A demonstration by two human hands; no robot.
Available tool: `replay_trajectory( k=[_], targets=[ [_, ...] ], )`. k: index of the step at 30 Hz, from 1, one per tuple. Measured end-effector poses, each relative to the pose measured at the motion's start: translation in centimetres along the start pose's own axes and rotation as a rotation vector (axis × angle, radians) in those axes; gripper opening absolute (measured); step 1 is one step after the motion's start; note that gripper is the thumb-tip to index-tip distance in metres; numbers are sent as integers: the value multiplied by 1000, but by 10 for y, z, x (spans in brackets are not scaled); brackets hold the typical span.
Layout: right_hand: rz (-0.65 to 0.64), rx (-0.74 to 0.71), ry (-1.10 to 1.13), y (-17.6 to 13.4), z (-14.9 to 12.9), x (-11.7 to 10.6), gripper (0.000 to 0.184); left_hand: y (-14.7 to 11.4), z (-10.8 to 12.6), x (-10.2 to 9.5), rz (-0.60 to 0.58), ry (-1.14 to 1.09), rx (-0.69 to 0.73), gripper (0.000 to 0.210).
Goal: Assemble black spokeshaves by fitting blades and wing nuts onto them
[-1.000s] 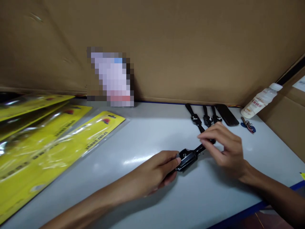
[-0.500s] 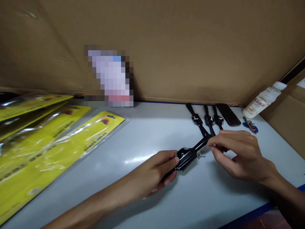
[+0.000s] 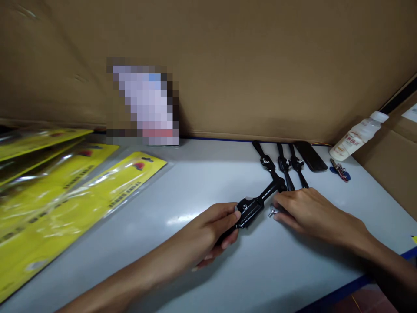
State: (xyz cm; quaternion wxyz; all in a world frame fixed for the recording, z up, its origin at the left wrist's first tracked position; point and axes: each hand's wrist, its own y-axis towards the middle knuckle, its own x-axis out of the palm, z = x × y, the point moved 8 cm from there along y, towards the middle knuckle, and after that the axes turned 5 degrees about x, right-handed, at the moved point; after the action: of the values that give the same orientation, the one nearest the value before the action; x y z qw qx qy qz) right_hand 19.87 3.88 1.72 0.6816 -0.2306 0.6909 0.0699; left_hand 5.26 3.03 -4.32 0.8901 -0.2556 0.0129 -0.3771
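Note:
My left hand (image 3: 220, 226) is closed around the near handle of a black spokeshave (image 3: 252, 211), with the thumb against its body. The tool is tilted, its far handle pointing up and to the right. My right hand (image 3: 312, 213) is just right of it, low over the table, with thumb and fingers pinched on a small silver wing screw (image 3: 272, 211). Beyond the held tool lie more black spokeshaves: one (image 3: 267, 162) behind its far end, and two others (image 3: 284, 164) side by side to the right.
Yellow blister packs (image 3: 97, 195) are stacked along the left of the grey table (image 3: 202, 174). At the back right are a black phone (image 3: 311, 156), a small bundle of keys (image 3: 339, 170) and a leaning plastic bottle (image 3: 356, 139). A cardboard wall (image 3: 228, 65) rises behind.
My right hand has come down from near the spokeshave's far handle and closed its fingers on the wing screw. My left hand keeps its grip on the spokeshave; the view has shifted slightly.

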Motion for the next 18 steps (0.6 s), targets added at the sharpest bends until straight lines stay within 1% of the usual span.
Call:
replay_trajectory(
  k=[4,7,9,10,12,15,16,18],
  targets=[
    [8,-56,95,0,-2,0,13,-1,0,-1,5,-5,21,30],
    [-17,-167,297,-5,-11,-7,10,0,-1,-1,-13,-3,28,34],
    [-12,-199,451,-8,-16,-15,7,2,-2,-1,-13,12,26,34],
    [16,-192,509,-9,-17,-20,7,2,-2,-1,-10,28,21,34],
    [142,-164,559,-9,-17,-29,7,3,-3,-1,-6,68,7,33],
    [377,-152,479,-11,-19,-36,8,4,-6,1,-12,123,-30,32],
    [419,-161,435,-11,-21,-35,9,4,-7,1,-11,138,-39,33],
    [446,-187,364,-10,-27,-29,13,5,-8,2,-11,169,-45,34]
  ],
)
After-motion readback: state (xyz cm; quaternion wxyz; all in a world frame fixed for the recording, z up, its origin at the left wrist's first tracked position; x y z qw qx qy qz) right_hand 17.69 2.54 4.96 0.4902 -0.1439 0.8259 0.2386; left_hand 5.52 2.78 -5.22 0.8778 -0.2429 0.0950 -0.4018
